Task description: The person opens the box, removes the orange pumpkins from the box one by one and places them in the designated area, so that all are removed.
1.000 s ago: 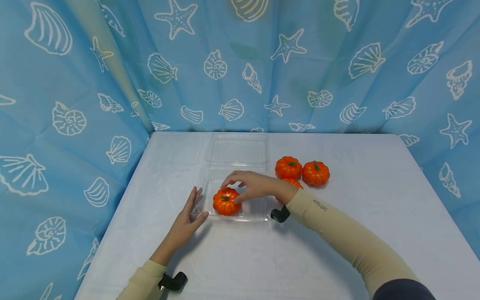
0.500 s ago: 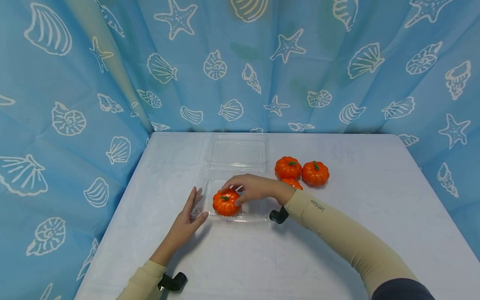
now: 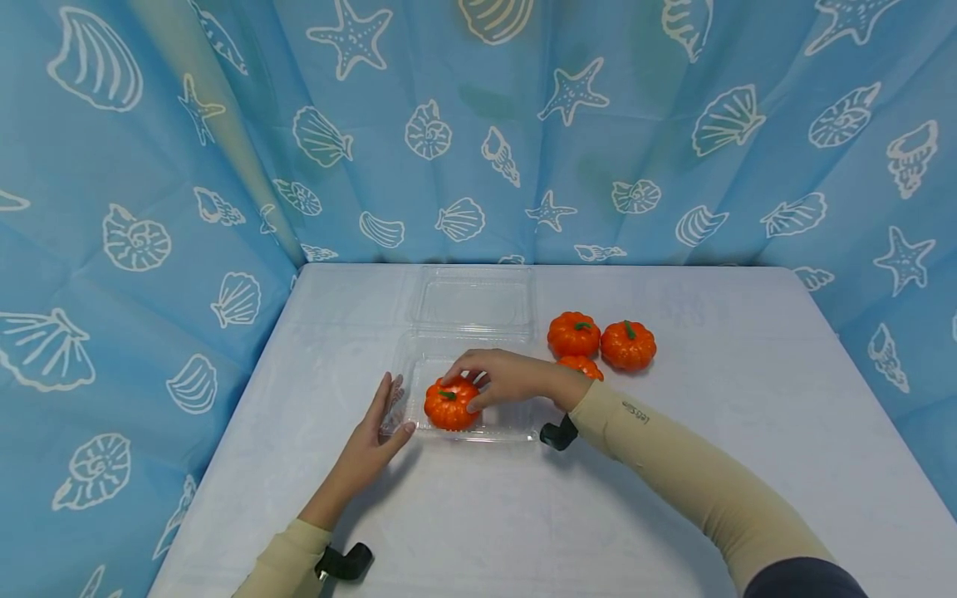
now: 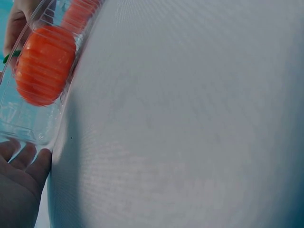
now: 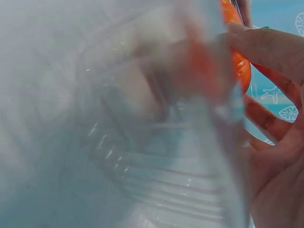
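An orange toy pumpkin (image 3: 452, 405) with a green stem sits in the left part of a clear plastic clamshell box (image 3: 508, 428). My right hand (image 3: 504, 375) holds this pumpkin from its right side, thumb in front and fingers over the back. The right wrist view shows the thumb on the pumpkin (image 5: 243, 71), partly behind the box's blurred wall. At the box's left end, my left hand (image 3: 371, 440) rests against the wall with fingers extended. In the left wrist view, the left fingertips touch the end of the box (image 4: 33, 133) near the pumpkin (image 4: 46, 66).
The box's lid (image 3: 474, 299) lies folded back behind it. Right of the box stand three more pumpkins: one at the back (image 3: 574, 334), one farther right (image 3: 629, 345), and one partly hidden (image 3: 583, 365) by the right forearm. A shell-patterned curtain (image 3: 478, 166) borders the white table (image 3: 673, 432).
My right hand has dropped slightly toward the pumpkin, uncovering a little more of the pumpkin behind the forearm. The left hand and the box stay in place.
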Tool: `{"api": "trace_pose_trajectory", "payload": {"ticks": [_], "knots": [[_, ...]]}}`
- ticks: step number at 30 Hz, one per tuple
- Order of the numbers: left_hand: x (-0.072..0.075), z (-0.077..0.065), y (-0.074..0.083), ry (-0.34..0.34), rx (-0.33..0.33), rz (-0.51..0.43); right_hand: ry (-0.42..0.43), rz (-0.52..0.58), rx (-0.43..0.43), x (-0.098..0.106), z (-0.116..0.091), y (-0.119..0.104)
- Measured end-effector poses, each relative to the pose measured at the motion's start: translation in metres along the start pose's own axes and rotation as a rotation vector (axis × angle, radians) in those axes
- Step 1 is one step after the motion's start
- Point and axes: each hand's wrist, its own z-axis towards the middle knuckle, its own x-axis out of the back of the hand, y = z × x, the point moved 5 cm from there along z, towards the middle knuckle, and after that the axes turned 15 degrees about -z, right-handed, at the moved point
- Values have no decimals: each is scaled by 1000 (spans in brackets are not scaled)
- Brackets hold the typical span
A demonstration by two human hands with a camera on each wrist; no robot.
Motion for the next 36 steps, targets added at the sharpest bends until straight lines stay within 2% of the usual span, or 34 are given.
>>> {"api": "trace_pose_trajectory", "payload": {"ticks": [26,36], "knots": [[0,0,-1,20,14,-22,126,-93,27,9,-24,9],[1,0,-1,7,23,-12,172,-80,-10,15,-28,13]]}}
